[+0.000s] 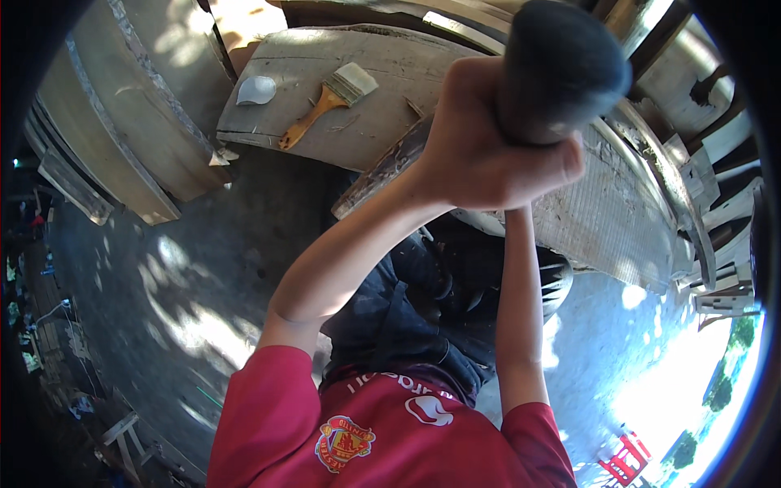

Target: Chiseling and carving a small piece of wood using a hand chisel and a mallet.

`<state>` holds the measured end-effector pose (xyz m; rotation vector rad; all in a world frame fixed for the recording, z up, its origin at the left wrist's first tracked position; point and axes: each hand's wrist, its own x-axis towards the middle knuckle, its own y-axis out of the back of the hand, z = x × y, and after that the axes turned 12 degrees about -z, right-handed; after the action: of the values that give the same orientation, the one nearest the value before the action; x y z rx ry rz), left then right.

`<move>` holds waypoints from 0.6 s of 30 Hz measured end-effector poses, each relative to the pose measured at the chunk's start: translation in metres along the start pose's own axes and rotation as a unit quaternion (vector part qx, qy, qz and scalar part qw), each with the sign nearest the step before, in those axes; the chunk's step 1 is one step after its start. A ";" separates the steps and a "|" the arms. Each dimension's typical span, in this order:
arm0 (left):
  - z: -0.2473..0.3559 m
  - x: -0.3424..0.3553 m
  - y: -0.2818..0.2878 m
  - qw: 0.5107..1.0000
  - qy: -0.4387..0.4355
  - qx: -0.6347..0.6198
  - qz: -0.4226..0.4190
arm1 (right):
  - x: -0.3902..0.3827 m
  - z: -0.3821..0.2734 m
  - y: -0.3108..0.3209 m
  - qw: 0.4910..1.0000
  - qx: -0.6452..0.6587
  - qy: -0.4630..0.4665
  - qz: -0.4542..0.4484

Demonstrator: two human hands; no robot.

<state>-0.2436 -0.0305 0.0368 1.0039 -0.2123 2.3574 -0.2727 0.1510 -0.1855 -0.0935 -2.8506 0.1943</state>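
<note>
The black handle (561, 69) is at the far side of my view, a little right of the middle, with its rounded end toward my camera. It looks very large, so I judge that it is raised high above the desk (407, 65). My left grip (480, 138) is clenched around it, just below this end. What is on the other end I cannot see.

To do this step well, I think I should hold the handle firmly, but with the wrist not stiff, and tilt the rounded end a little aside, because it covers the place beyond it. A slow and straight movement would be safer, and both arms should work in one line.

My left forearm (350, 252) goes from the bent elbow toward far and right. My right forearm (521, 301) is straighter and points away from me. My right grip is hidden behind the left one, so I cannot tell if it is closed or on what.

Below the left wrist there is a rough-edged piece of wood (374, 183). Farther to the left, the paintbrush (333, 102) and a small white piece (256, 91) lie on the desk, apart from both arms.
</note>
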 end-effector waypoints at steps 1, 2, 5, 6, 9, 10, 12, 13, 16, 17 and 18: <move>0.006 -0.004 0.007 0.998 0.025 0.050 -0.011 | 0.001 -0.031 -0.036 0.999 0.032 0.014 -0.039; 0.006 -0.011 0.008 0.998 -0.031 0.009 0.044 | -0.003 -0.077 -0.056 0.974 0.081 -0.209 -0.035; -0.017 -0.012 0.001 0.993 -0.028 -0.113 -0.004 | -0.005 -0.050 -0.035 0.988 0.001 -0.149 -0.031; -0.015 -0.009 -0.003 0.986 -0.017 -0.167 0.000 | -0.002 -0.042 -0.040 0.994 0.063 -0.081 -0.029; -0.010 -0.007 -0.007 0.990 -0.011 -0.139 -0.006 | 0.000 -0.036 -0.042 0.993 0.110 -0.027 -0.034; -0.013 -0.007 -0.005 0.992 -0.021 -0.118 -0.035 | -0.002 -0.039 -0.043 0.994 0.095 -0.042 -0.038; 0.006 0.002 0.008 0.982 -0.107 0.137 -0.072 | -0.004 -0.051 -0.045 0.994 0.069 -0.071 -0.052; 0.006 -0.006 0.000 0.993 -0.057 -0.094 -0.038 | -0.004 -0.059 -0.047 0.993 0.058 -0.085 -0.060; -0.020 -0.017 0.002 0.985 0.022 -0.161 -0.063 | -0.010 -0.074 -0.058 0.989 0.023 -0.127 -0.076; -0.007 -0.008 0.003 0.991 0.013 -0.123 -0.049 | -0.007 -0.082 -0.056 0.986 0.012 -0.139 -0.087; 0.002 -0.001 0.011 0.997 -0.070 0.029 -0.034 | -0.003 -0.090 -0.045 0.986 -0.016 -0.145 -0.083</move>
<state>-0.2476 -0.0405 0.0382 1.1862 -0.1601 2.2452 -0.2470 0.1175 -0.0944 0.1820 -3.1314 0.1362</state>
